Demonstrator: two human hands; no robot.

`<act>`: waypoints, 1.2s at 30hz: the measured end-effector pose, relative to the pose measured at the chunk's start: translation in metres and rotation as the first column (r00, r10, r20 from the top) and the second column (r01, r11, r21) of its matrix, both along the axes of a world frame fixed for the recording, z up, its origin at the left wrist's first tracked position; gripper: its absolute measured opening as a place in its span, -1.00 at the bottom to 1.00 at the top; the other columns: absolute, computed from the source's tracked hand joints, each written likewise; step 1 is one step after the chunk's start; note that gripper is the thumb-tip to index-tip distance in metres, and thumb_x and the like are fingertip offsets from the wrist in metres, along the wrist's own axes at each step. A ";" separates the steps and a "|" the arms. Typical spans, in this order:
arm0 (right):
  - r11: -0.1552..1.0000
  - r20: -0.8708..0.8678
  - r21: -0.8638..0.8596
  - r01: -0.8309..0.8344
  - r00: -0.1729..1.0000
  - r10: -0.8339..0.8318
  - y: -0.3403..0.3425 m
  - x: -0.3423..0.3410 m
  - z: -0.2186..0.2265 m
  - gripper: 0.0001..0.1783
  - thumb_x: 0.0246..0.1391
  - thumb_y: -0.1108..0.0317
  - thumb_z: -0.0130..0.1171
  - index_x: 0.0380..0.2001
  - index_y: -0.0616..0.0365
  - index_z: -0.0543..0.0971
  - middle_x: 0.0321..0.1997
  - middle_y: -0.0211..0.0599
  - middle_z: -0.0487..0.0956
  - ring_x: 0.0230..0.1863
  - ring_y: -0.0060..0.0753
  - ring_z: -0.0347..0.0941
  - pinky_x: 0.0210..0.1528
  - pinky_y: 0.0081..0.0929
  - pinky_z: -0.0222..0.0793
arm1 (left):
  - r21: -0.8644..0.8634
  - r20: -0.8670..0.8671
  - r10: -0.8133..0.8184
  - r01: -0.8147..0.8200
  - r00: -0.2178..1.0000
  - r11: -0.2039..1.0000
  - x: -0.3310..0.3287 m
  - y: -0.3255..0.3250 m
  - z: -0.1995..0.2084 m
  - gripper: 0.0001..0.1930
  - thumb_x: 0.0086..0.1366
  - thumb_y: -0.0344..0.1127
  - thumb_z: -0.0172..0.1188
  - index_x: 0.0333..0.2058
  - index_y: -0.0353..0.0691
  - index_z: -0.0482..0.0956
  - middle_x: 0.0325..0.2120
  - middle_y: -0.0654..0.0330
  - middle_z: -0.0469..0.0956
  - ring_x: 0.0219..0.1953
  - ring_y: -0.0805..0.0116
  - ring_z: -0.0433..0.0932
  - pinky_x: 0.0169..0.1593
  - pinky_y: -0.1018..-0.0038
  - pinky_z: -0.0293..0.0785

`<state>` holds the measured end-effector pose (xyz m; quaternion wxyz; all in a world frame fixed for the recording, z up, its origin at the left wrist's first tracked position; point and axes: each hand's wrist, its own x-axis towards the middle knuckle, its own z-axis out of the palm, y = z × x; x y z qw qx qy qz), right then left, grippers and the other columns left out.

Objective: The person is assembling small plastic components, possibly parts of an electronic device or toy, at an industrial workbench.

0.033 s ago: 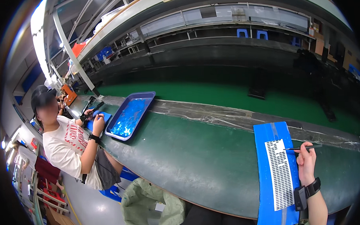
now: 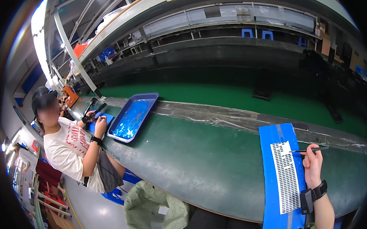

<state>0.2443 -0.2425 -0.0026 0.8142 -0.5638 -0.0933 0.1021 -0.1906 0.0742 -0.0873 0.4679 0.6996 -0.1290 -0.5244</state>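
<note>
My right hand [image 2: 312, 164] is closed round black tweezers [image 2: 317, 149], fingers pinched near the middle of the shank. The tips point left and reach the upper part of a white sheet [image 2: 288, 187] covered in rows of small dark rectangular labels. Some places near the sheet's top are bare white. Beneath the sheet lies a long blue board [image 2: 268, 168], with a strip of tape running along it. A black strap with a small box is on my right wrist. My left hand is outside the picture.
On the green table [image 2: 201, 154], a dark blue tray [image 2: 154, 100] holds shiny blue pieces, farther left. A co-worker [image 2: 71, 146] sits beside it, hands over a blue piece. Below the table edge stands a green sack [image 2: 134, 205]. Clear plastic covers the table's far strip [image 2: 216, 117].
</note>
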 end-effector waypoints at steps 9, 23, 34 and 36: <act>1.000 0.003 -0.003 -0.004 1.000 0.005 -0.003 0.002 0.002 -0.89 -0.07 0.37 -0.05 -0.43 0.11 0.29 -0.67 -0.38 0.38 -0.83 -0.82 -0.04 -0.78 -0.81 -0.15 | -0.013 -0.029 0.095 -0.095 0.995 0.995 -0.047 0.001 0.006 -0.78 -0.07 -0.44 -0.03 -0.36 -0.35 0.33 -0.55 0.12 0.40 -0.47 0.31 0.39 -0.35 0.43 0.30; 1.000 0.001 0.014 -0.008 1.000 0.008 -0.002 0.001 0.000 -0.88 -0.07 0.36 -0.05 -0.43 0.11 0.29 -0.70 -0.38 0.36 -0.83 -0.81 -0.04 -0.78 -0.80 -0.14 | -0.042 -0.022 0.204 -0.205 0.979 0.978 -0.084 0.009 0.007 -0.77 -0.08 -0.44 -0.02 -0.36 -0.35 0.33 -0.55 0.12 0.41 -0.47 0.31 0.40 -0.35 0.43 0.30; 1.000 0.013 -0.019 0.006 1.000 -0.006 -0.004 0.004 0.002 -0.89 -0.07 0.37 -0.05 -0.44 0.10 0.29 -0.68 -0.41 0.35 -0.83 -0.81 -0.04 -0.79 -0.81 -0.16 | -0.077 -0.053 0.286 -0.290 0.957 0.954 -0.109 0.013 0.010 -0.76 -0.09 -0.44 -0.02 -0.36 -0.35 0.33 -0.55 0.12 0.41 -0.47 0.31 0.40 -0.36 0.44 0.30; 1.000 0.000 -0.001 0.006 1.000 -0.006 -0.002 0.002 0.001 -0.89 -0.07 0.37 -0.05 -0.44 0.10 0.29 -0.68 -0.40 0.36 -0.83 -0.81 -0.03 -0.79 -0.81 -0.16 | -0.084 -0.053 0.299 -0.303 0.953 0.949 -0.111 0.013 0.010 -0.76 -0.09 -0.44 -0.02 -0.36 -0.35 0.33 -0.55 0.12 0.41 -0.47 0.31 0.40 -0.36 0.44 0.30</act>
